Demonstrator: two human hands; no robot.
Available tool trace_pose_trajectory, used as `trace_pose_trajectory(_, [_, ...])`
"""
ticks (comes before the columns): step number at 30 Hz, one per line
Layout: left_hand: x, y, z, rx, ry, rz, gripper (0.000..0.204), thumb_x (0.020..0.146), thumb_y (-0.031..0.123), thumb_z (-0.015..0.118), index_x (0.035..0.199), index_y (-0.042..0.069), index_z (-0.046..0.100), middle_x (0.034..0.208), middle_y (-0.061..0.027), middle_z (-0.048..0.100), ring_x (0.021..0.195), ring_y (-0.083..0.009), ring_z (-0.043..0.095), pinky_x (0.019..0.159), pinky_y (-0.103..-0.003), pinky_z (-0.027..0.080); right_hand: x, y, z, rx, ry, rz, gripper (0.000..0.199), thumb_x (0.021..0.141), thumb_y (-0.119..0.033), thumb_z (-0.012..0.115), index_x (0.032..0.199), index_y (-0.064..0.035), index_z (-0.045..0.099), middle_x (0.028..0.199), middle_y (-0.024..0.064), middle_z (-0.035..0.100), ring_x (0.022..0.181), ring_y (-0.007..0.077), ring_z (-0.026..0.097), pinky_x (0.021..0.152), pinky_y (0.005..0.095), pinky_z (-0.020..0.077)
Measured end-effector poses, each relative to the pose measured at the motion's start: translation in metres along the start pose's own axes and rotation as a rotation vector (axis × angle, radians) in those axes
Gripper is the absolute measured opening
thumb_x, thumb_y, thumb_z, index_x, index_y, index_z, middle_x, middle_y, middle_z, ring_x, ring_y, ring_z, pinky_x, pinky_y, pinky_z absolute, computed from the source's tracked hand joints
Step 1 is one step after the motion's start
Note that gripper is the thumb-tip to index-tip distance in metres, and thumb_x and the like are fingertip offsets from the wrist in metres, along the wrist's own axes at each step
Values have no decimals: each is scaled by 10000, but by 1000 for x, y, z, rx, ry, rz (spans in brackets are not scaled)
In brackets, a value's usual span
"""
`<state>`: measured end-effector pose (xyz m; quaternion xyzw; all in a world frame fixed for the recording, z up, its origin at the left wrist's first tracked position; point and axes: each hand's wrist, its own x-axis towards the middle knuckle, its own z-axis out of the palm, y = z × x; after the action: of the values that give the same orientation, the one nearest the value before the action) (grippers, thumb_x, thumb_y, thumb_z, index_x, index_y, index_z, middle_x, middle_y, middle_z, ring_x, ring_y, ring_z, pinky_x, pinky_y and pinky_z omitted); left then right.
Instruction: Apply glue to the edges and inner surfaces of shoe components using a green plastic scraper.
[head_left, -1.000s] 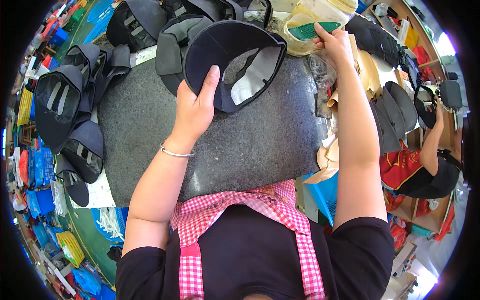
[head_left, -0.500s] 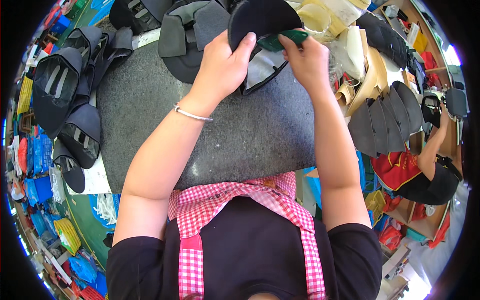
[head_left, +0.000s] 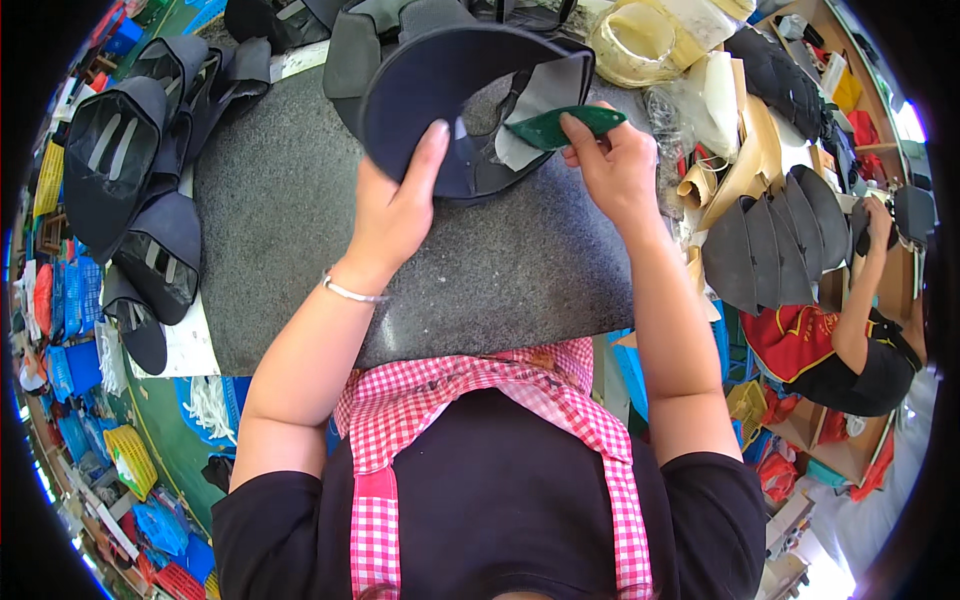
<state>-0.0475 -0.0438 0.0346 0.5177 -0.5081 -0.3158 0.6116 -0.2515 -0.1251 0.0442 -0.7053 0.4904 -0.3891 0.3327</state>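
Observation:
My left hand is closed on the left side of a curved black foam-like piece, its thumb pressed on the inner face. The piece bends round in an open ring above the work surface, and a light grey lining shows at its right end. In my right hand, pinched between thumb and fingers, is a flat green leaf-shaped scraper. Its tip lies against or just in front of the grey lining; I cannot tell whether they touch.
Under my hands lies a dark grey work mat. Similar black shaped pieces are piled along the left edge. A translucent yellowish tub stands at the back right. Grey curved panels stand in a row at right, near another person.
The black piece has come nearer and turned, so its inside and grey lining show more. My left hand has moved left and down with it; the green scraper has come slightly nearer.

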Motion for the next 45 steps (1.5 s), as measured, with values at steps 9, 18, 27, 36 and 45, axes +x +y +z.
trace_pose_trajectory(9, [-68,-11,-35,-630,282,-327,287,938,22,542,1225,34,538,1188,-92,601,1086,-209,599,919,-375,510,-27,-18,58,-139,182,-330,144,908,-120,633,852,12,620,675,80,659,590,122,668,529,252,514])
trace_pose_trajectory(18, [-91,-15,-30,-457,321,-414,135,947,74,563,1071,37,602,929,8,614,788,-56,547,684,-227,465,-27,-41,63,-38,35,-255,102,900,-99,642,901,2,653,729,82,671,629,130,677,554,252,522])
trace_pose_trajectory(27, [-101,-17,-36,-343,208,-475,319,959,-4,486,1275,32,511,1245,-95,571,1122,-189,573,965,-342,478,-53,-42,67,25,-173,-167,46,865,-74,645,857,-31,630,731,128,646,604,261,659,546,325,508])
trace_pose_trajectory(36, [-94,-16,-35,-415,223,-504,297,961,16,495,1256,32,519,1247,-98,567,1119,-187,573,968,-344,467,-72,-37,52,-234,-21,-262,70,863,-91,656,855,-38,612,712,127,625,583,280,639,522,358,497])
trace_pose_trajectory(45, [-94,0,-43,84,206,-458,224,922,117,571,1067,-53,572,955,-172,678,881,-227,641,808,-349,492,-59,-50,66,-362,27,-379,81,860,-101,673,909,-40,657,759,127,659,621,262,657,570,329,509])
